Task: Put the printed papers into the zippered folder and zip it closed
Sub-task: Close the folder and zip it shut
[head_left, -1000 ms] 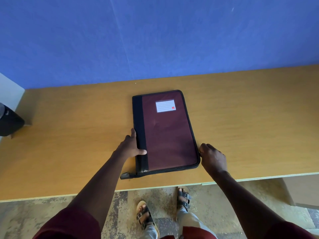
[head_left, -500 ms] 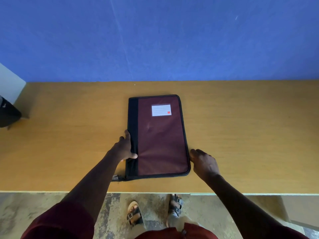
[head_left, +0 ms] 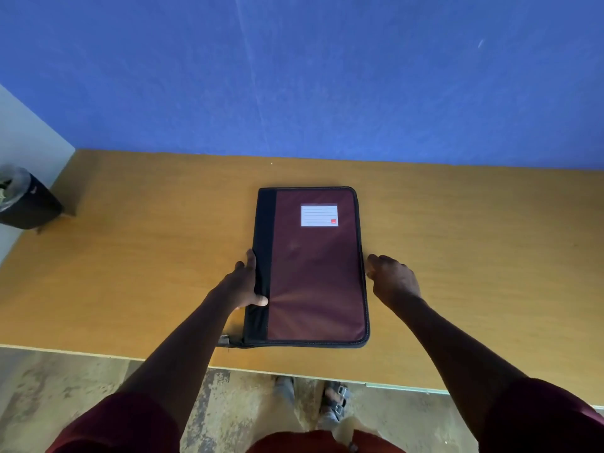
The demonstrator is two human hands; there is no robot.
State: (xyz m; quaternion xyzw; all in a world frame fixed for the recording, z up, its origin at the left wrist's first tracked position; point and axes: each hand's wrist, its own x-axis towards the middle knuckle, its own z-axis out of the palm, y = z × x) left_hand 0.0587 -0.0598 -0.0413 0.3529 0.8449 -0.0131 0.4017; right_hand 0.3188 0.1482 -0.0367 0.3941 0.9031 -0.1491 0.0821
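Observation:
A maroon zippered folder (head_left: 315, 273) with a black spine strip and a white label lies flat and closed on the wooden table (head_left: 147, 256). Its zipper pull (head_left: 225, 340) sticks out at the near left corner. My left hand (head_left: 243, 282) grips the folder's spine edge, thumb on top of the black strip. My right hand (head_left: 392, 279) rests against the folder's right edge with its fingers curled toward it. No printed papers are visible.
A blue wall (head_left: 294, 76) rises behind the table. A dark bin (head_left: 26, 204) stands off the table's far left end. The table's front edge (head_left: 98, 353) runs just below the folder, with my sandalled feet (head_left: 336, 400) on the floor beneath.
The folder has been straightened from a tilted position to square with the table and sits a little farther from the front edge. My right hand moved up along the folder's right edge from the near corner.

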